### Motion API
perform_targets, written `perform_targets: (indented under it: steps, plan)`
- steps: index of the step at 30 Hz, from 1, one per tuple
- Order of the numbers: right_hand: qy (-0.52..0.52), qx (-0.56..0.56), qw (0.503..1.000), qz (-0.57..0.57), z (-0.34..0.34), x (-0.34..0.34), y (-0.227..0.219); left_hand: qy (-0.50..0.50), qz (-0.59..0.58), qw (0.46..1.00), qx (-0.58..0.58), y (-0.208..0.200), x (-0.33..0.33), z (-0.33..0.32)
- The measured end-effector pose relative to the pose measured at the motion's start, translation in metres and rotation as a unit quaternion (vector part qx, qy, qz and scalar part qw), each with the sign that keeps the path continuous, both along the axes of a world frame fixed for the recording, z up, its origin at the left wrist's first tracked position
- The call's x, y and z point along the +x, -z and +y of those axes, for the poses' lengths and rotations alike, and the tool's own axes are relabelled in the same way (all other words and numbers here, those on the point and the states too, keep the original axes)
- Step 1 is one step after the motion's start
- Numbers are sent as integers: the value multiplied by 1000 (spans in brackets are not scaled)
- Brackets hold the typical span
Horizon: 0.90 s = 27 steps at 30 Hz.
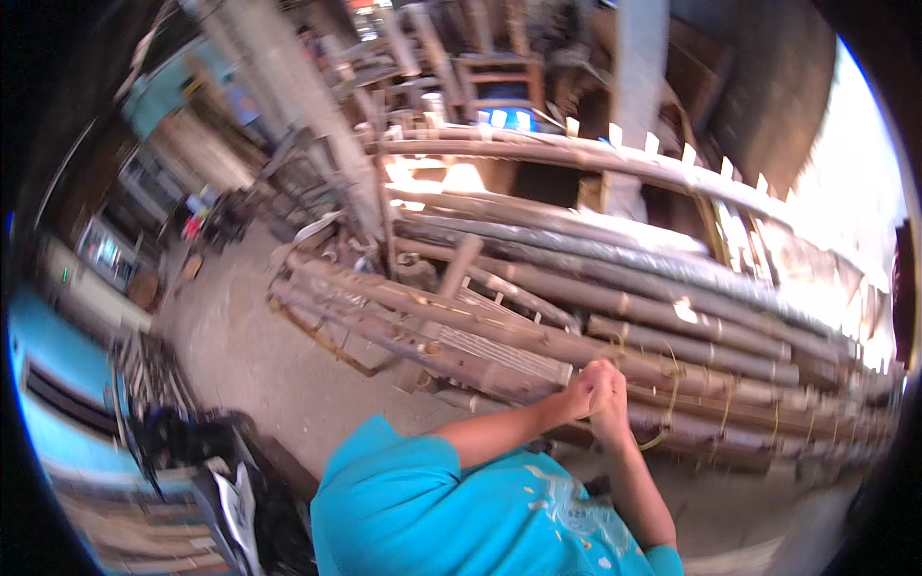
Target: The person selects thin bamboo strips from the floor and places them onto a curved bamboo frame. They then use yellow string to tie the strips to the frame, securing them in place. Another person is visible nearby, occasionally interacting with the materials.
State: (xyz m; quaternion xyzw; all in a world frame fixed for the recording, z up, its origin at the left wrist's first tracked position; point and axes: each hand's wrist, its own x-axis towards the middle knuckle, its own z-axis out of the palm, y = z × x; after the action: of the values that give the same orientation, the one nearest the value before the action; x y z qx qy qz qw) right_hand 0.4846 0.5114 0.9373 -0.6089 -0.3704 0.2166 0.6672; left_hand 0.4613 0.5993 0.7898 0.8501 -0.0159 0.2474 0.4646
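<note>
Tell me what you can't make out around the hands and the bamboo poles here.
- Head view: the two hands press together, so fingers and grip are hidden.
- Yellow tie strip: too thin and blurred to trace.
- Bamboo poles: right ends washed out by glare.

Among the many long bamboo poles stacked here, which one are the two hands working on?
Both hands meet on the bamboo pole in the lower front rows of the stack, where thin yellowish binding strips loop around it. The poles higher up are untouched.
</note>
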Motion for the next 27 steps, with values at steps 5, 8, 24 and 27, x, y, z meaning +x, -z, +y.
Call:
perform_targets:
  steps: [5, 8, 24, 27]
  plan:
    - [263, -309, 629, -663, 43, 81, 51, 35, 207, 974, 86, 4, 5, 29]
    - [17, -374, 910, -178, 30, 126, 85, 54, 272, 957, 87, -42, 9, 23]
    - [11, -223, 963, -149, -82, -39, 12, 54, 132, 980, -141, -110, 82, 42]
    - [44, -157, 964, -212, -93, -50, 59, -46, 144, 988, 37, -75, 139, 59]
